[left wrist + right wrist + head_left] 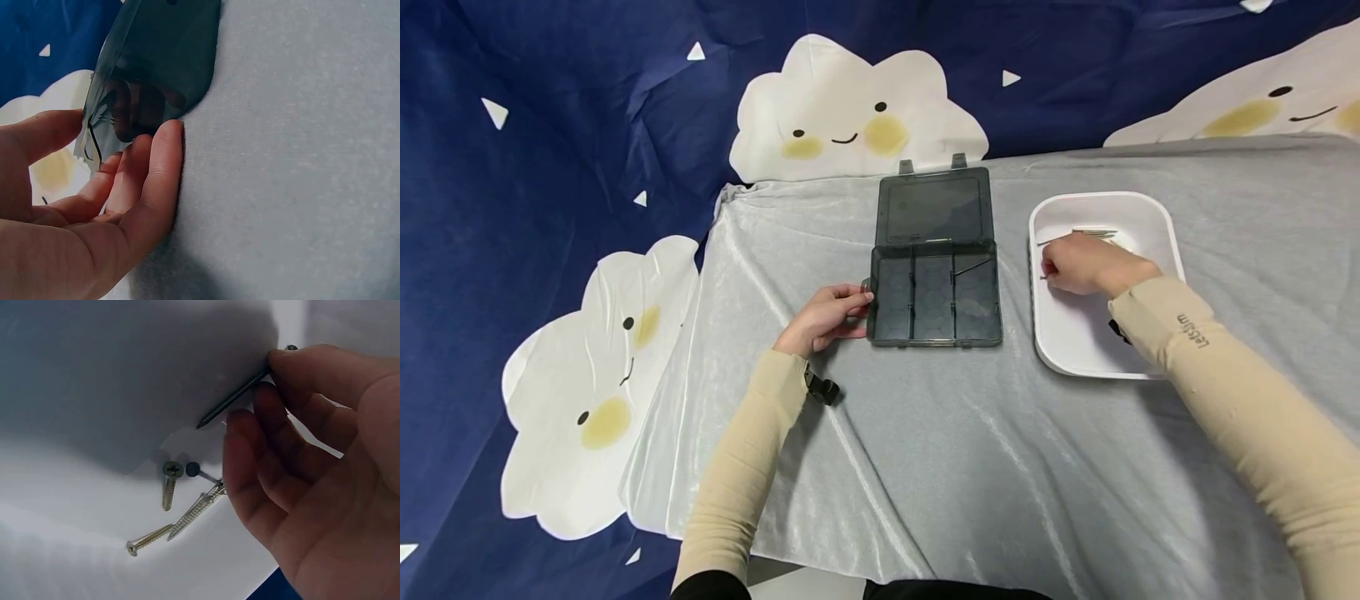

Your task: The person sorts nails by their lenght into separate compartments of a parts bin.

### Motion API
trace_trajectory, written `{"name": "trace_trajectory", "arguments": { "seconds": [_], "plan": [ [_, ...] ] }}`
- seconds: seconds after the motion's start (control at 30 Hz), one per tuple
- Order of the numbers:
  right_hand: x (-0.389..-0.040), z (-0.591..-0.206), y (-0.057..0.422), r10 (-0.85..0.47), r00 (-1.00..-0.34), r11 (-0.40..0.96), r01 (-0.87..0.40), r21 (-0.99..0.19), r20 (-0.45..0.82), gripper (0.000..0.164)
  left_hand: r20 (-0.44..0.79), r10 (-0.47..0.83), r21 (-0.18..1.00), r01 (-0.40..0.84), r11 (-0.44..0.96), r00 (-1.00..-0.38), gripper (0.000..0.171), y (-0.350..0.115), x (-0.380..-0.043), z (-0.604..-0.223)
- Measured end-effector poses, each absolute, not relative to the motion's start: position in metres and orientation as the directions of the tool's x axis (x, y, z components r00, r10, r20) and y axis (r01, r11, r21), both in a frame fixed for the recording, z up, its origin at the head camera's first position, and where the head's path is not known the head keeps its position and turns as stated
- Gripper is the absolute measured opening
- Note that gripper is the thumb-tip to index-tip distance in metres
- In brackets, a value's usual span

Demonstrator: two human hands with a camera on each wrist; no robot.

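Observation:
A grey see-through organizer box (pixel 933 321) lies with its lid (pixel 934 208) folded back. My left hand (pixel 833 317) holds the box by its left edge, thumb above and fingers against the side. One dark nail (pixel 972 267) lies slanted in the right compartment. Inside the white bin (pixel 1067 346), my right hand (pixel 1086 262) pinches a dark nail (pixel 231 400) between thumb and fingers, its tip pointing away from the palm. Below it in the right wrist view lie a screw (pixel 168 487), a second nail (pixel 194 469) and more screws (pixel 150 539).
Grey cloth (pixel 925 442) covers the table. Dividers (pixel 912 292) split the box into three columns. A blue curtain with white clouds (pixel 857 108) hangs behind and to the left. The bin's raised wall (pixel 1033 317) stands to the right of the box.

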State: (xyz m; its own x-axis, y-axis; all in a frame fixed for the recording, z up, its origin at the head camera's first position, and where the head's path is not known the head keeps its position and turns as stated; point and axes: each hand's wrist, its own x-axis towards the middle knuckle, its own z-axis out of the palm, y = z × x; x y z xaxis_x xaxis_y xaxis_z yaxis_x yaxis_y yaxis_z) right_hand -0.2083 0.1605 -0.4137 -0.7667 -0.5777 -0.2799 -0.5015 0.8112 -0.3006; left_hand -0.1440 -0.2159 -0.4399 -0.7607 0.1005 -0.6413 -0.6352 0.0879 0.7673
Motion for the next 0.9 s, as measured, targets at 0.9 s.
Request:
{"name": "trace_trajectory", "arguments": {
  "seconds": [0.9],
  "plan": [
    [-0.1991,-0.4127,0.1581,-0.533,-0.772,0.841,-0.438,-0.317,-0.346,0.021,-0.641,0.095,0.768,-0.635,0.088,-0.762,0.031,-0.2159,-0.1444,-0.4418]
  ]
}}
